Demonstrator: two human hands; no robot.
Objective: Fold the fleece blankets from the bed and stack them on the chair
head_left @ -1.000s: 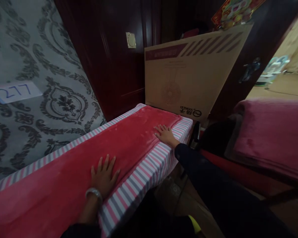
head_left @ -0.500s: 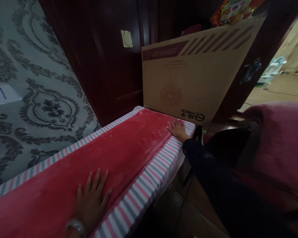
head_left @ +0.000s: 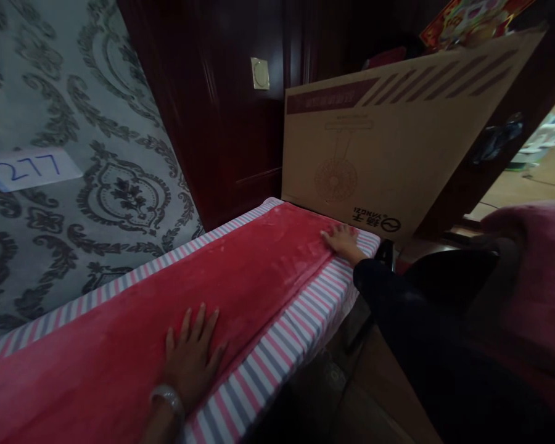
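A long red plush cloth [head_left: 240, 265] lies flat along a narrow surface spread with a striped cover [head_left: 277, 339] in pink, grey and white. My left hand [head_left: 192, 354], with a bracelet at the wrist, rests palm down on the red cloth near its front edge, fingers spread. Farther off, at the cloth's far right corner, my right hand [head_left: 343, 242] lies on the red cloth with its fingers apart. Neither hand grips anything.
A large cardboard box [head_left: 398, 135] stands behind the far end, against a dark red door [head_left: 226, 123]. Patterned wallpaper with a paper marked 277 [head_left: 32, 169] is at left. A pink-covered thing [head_left: 536, 265] and a dark chair-like shape stand at right.
The view has swung left, so the scene sits farther right and the paper on the wall shows more fully. Both hands still lie spread on the red cloth.
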